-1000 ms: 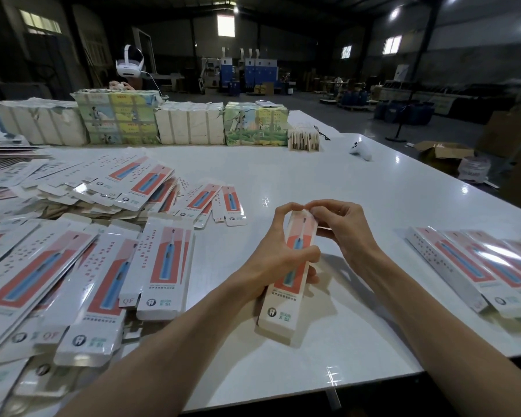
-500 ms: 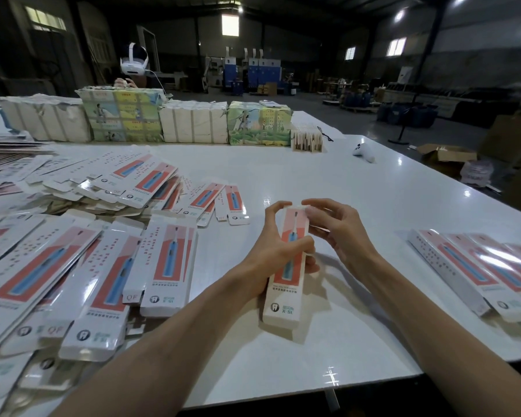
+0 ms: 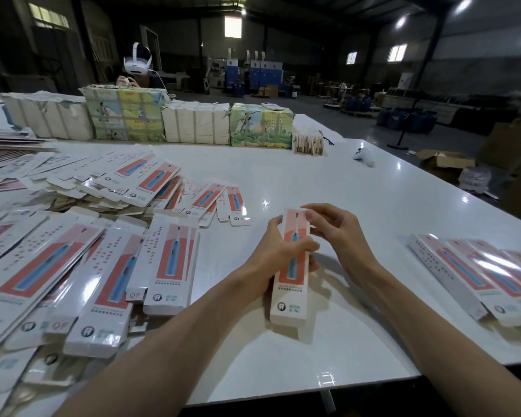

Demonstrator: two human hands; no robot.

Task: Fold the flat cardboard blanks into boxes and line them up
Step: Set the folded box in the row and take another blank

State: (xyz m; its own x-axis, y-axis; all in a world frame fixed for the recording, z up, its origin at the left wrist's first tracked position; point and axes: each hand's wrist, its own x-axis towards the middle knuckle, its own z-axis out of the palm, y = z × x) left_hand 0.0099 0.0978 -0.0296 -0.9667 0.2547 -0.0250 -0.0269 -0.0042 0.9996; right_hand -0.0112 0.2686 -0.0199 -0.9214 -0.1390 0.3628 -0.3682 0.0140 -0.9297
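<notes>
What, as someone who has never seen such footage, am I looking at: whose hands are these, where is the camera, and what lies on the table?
There is no machine here, only a person's two bare hands. Every picture comes from one wide-angle camera worn on that person's head, looking forward and down. The left hand grips a long box round its middle. The right hand pinches the box's far end, seemingly closing it. On the white table lie heaps of flat blanks at the left and a row of folded boxes at the right. Wrapped bundles stand along the far edge.
</notes>
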